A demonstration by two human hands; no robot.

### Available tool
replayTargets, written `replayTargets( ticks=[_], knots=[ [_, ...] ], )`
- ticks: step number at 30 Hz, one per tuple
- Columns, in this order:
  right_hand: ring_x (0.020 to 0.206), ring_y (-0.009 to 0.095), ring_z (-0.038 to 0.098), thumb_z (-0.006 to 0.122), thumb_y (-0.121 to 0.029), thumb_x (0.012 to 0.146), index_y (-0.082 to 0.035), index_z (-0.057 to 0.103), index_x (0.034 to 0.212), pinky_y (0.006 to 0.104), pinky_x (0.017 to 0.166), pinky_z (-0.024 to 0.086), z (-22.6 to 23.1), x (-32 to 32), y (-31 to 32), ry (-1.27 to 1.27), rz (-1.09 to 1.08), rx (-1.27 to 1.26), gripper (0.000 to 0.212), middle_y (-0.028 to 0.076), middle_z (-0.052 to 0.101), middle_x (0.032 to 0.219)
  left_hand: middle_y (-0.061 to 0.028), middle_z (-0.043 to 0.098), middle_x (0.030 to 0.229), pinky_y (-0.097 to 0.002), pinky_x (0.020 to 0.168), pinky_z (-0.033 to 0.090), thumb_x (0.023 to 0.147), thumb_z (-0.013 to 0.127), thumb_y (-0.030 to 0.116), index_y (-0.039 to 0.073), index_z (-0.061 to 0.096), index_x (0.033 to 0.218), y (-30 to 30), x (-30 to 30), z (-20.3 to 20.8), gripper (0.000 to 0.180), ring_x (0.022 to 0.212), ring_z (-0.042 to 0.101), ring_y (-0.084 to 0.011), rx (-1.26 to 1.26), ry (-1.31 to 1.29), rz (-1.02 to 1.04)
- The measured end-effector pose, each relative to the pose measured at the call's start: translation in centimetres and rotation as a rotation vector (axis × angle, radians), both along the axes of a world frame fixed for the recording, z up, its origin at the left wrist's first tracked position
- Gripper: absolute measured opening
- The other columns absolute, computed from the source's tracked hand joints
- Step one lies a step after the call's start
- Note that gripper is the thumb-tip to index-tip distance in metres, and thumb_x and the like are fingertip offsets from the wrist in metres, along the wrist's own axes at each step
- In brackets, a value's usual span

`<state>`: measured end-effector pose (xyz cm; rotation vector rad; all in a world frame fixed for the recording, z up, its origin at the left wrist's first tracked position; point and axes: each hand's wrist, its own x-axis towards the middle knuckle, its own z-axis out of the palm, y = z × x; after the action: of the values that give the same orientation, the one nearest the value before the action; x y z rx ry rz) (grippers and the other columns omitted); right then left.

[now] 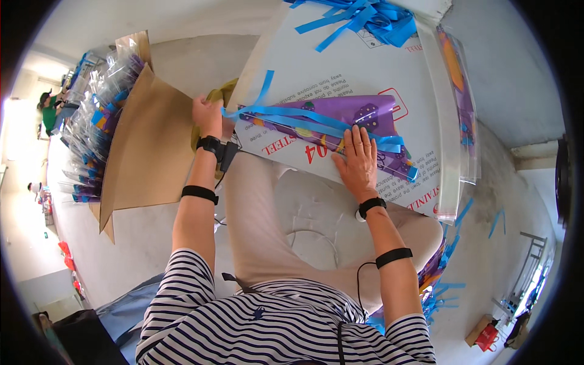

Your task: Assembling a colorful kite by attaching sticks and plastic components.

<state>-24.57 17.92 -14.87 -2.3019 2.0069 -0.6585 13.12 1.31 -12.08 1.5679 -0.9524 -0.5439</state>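
A folded purple sheet (380, 112) with a colourful print lies slanted across a white printed board (292, 67) in front of me. Long blue strips (304, 114) run along it, their far-right ends reaching past the sheet's middle. My right hand (358, 159) rests flat on the sheet and strips, fingers stretched out. At the sheet's narrow left end, my left hand (208, 115) is closed on the blue strip, just beyond the board's left edge; its fingertips are partly hidden.
A pile of loose blue strips (389, 24) lies at the board's far end. Left stands an open cardboard box (149, 137) packed with clear-wrapped purple bundles (91, 134). More wrapped purple pieces (465, 115) hang at the board's right edge. Blue strips (447, 295) lie beside my right leg.
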Motion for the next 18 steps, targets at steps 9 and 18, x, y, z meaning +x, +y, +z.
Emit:
replayTargets(
  ticks=[9, 18],
  knots=[
    [0.149, 0.032, 0.032, 0.064, -0.041, 0.095, -0.006, 0.044, 0.151, 0.053, 0.121, 0.025, 0.0, -0.1, 0.0, 0.006, 0.004, -0.024, 0.069, 0.013, 0.038, 0.16, -0.0075, 0.067, 0.067, -0.0273, 0.046, 0.045, 0.089, 0.07, 0.017, -0.002, 0.068, 0.093, 9.1, -9.4, 2.2, 0.02, 0.051, 0.062, -0.0153, 0.454, 0.284, -0.571],
    [0.15, 0.033, 0.03, 0.06, -0.044, 0.097, -0.008, 0.041, 0.154, 0.0523, 0.122, 0.023, 0.0, -0.2, 0.1, -0.022, -0.003, 0.003, 0.07, 0.011, 0.036, 0.161, -0.0095, 0.069, 0.073, -0.0247, 0.042, 0.037, 0.091, 0.071, 0.015, 0.003, 0.065, 0.087, 4.8, -11.5, 0.5, 0.014, 0.057, 0.065, -0.0176, 0.634, 0.52, -0.368]
  ],
)
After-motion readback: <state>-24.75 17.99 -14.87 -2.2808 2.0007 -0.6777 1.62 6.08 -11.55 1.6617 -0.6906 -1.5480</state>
